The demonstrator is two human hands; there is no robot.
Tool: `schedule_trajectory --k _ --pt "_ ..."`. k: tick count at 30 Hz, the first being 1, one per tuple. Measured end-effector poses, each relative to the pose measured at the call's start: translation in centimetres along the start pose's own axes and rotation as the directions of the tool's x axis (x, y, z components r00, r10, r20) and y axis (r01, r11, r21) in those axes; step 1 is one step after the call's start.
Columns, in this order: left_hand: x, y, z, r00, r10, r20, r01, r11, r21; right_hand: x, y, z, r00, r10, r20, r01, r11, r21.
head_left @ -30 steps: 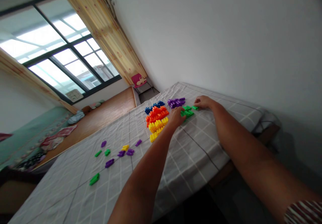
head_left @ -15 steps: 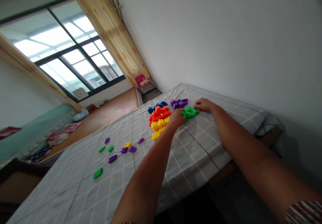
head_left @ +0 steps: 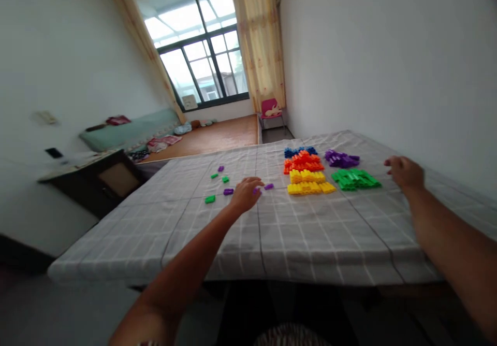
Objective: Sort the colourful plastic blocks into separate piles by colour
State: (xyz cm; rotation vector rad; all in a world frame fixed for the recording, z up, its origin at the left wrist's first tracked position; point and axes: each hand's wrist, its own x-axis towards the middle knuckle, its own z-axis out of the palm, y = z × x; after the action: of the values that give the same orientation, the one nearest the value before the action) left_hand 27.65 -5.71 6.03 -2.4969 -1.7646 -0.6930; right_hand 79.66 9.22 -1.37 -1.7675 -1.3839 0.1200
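My left hand (head_left: pixel 247 195) reaches over the loose plastic blocks on the table, fingers spread, with a purple block (head_left: pixel 255 191) showing under its fingertips. Another purple block (head_left: pixel 268 186) lies just right of it, and a purple block (head_left: pixel 228 191) just left. To the right of a pile of green blocks (head_left: pixel 355 179), my right hand (head_left: pixel 406 174) hovers or rests low over the cloth, fingers loosely bent and apart, no block visible in them. Yellow blocks (head_left: pixel 306 188), orange blocks (head_left: pixel 303 163), blue blocks (head_left: pixel 289 153) and purple blocks (head_left: pixel 341 159) are grouped by colour.
A grey checked cloth (head_left: pixel 310 237) covers the table. Loose green blocks (head_left: pixel 210 199) lie on the left. The white wall (head_left: pixel 388 66) runs along the right side. Beyond stand a pink chair (head_left: pixel 269 107), a low bed platform (head_left: pixel 233 131) and a dark cabinet (head_left: pixel 112 180).
My left hand has left the green pile and moved left to the loose blocks. My right hand has drawn away from the green pile to the right. The view has turned left and levelled.
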Motion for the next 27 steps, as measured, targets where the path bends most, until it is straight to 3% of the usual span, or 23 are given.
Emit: schedule_trajectory --k 2,4,6,7,8,10,13,15,17,20,22,24,27 --pt "-2.5 -5.7 -2.5 0.988 -0.155 -0.001 0.155 0.984 0.088 -0.4 -3.0 -0.2 0.988 -0.082 -0.132 0.086 0.996 0.023" --pt "-4.1 -10.7 -4.6 0.947 -0.322 -0.011 0.319 0.934 0.162 -1.7 -8.1 0.2 0.957 -0.23 -0.175 0.245 0.967 0.07" --pt "-4.9 -14.5 -6.0 0.893 -0.446 0.054 0.426 0.879 0.215 -3.9 -14.5 1.6 0.92 -0.385 -0.076 0.392 0.91 0.131" --pt "-5.0 -15.9 -6.4 0.869 -0.483 0.105 0.451 0.861 0.234 -5.3 -17.8 2.7 0.89 -0.454 0.034 0.443 0.881 0.164" --pt "-5.1 -16.9 -6.7 0.851 -0.501 0.158 0.458 0.854 0.245 -6.9 -21.1 4.1 0.846 -0.513 0.149 0.484 0.854 0.19" --pt "-5.0 -18.2 -6.7 0.83 -0.502 0.244 0.449 0.86 0.242 -10.3 -26.9 7.4 0.705 -0.642 0.301 0.582 0.766 0.272" --pt "-5.4 -18.4 -5.8 0.832 -0.486 0.268 0.426 0.869 0.254 -15.0 -33.8 13.1 0.439 -0.801 0.408 0.703 0.589 0.399" --pt "-6.0 -18.1 -4.9 0.846 -0.478 0.238 0.411 0.867 0.282 -17.4 -37.3 16.8 0.37 -0.808 0.458 0.735 0.556 0.387" --pt "-6.6 -17.7 -4.2 0.869 -0.453 0.197 0.393 0.876 0.28 -19.0 -40.2 20.4 0.367 -0.768 0.525 0.745 0.581 0.328" --pt "-7.2 -17.5 -3.7 0.899 -0.402 0.171 0.364 0.906 0.217 -20.4 -43.4 25.0 0.43 -0.65 0.626 0.718 0.667 0.199" --pt "-7.2 -17.7 -3.7 0.914 -0.37 0.165 0.339 0.922 0.187 -21.0 -44.6 27.0 0.433 -0.592 0.68 0.716 0.684 0.14" --pt "-7.2 -17.9 -3.7 0.924 -0.345 0.167 0.314 0.931 0.189 -21.4 -45.0 28.0 0.41 -0.584 0.7 0.732 0.669 0.13" --pt "-7.1 -17.9 -4.0 0.923 -0.337 0.184 0.3 0.932 0.205 -21.3 -44.9 27.2 0.412 -0.612 0.675 0.732 0.664 0.156"
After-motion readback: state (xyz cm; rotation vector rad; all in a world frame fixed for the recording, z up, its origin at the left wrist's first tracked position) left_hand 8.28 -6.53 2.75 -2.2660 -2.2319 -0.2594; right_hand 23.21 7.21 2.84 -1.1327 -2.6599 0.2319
